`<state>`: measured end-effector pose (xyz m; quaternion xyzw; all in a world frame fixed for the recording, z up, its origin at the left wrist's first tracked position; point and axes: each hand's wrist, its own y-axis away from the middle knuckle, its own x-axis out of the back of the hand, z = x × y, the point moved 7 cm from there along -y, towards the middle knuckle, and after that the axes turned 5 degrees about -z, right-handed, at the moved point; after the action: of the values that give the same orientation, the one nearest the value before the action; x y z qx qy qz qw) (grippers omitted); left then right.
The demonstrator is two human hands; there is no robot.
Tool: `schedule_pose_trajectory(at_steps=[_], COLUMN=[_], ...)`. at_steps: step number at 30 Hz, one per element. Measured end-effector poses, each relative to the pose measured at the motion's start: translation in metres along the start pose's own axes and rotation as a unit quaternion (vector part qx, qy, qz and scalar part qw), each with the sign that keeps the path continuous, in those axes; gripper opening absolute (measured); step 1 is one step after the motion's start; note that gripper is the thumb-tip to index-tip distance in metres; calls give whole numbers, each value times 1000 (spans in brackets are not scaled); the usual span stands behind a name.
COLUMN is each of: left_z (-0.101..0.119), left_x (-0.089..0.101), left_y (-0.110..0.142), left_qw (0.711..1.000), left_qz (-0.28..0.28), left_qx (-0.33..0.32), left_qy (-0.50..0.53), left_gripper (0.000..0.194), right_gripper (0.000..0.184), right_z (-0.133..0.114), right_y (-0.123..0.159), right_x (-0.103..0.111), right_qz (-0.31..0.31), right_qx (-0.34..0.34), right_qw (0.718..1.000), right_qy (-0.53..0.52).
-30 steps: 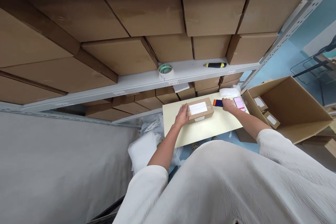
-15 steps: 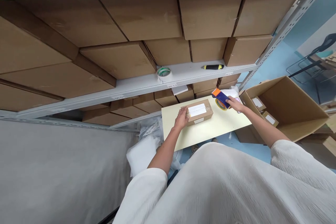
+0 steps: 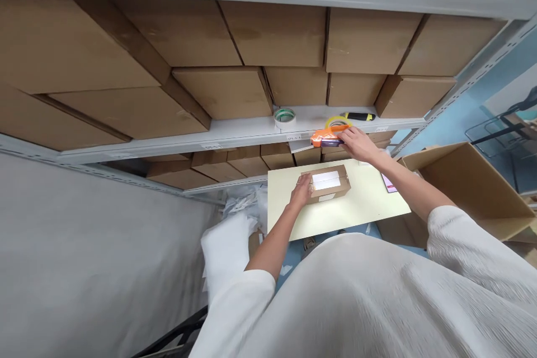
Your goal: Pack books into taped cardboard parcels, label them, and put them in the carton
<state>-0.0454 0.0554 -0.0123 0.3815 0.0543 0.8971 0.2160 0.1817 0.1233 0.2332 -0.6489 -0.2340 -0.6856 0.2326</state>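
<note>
On the pale tabletop (image 3: 335, 215), the left hand (image 3: 301, 190) lies over the left end of a labelled cardboard box (image 3: 329, 183), fingers touching it; whether it truly grips or only steadies, I cannot tell. To the right, a phone (image 3: 389, 183) lies partly behind the right forearm. Beyond the box, the right hand (image 3: 356, 144) is closed around an orange-and-dark tape dispenser (image 3: 325, 137), held at the front edge of the shelf (image 3: 308, 117), between a white tape roll (image 3: 285, 118) and a yellow-and-black knife (image 3: 358, 116). The step in hand looks like handling the dispenser at the shelf; placing it there would call for clearing the lip and the knife before loosening the fingers. Brown cartons (image 3: 296, 86) stand behind.
</note>
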Motion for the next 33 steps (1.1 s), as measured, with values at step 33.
schedule_pose_trajectory(at_steps=[33], left_z=[9], left_x=[-12], left_y=[23], left_qw=[983], left_qz=[110], left_qx=[-112], left_qy=[-99], left_gripper=[52], right_gripper=[49], right_z=[-36], right_y=[24], right_x=[-141], right_qz=[94], right_qx=[-87], right_qw=[975], right_qy=[-183])
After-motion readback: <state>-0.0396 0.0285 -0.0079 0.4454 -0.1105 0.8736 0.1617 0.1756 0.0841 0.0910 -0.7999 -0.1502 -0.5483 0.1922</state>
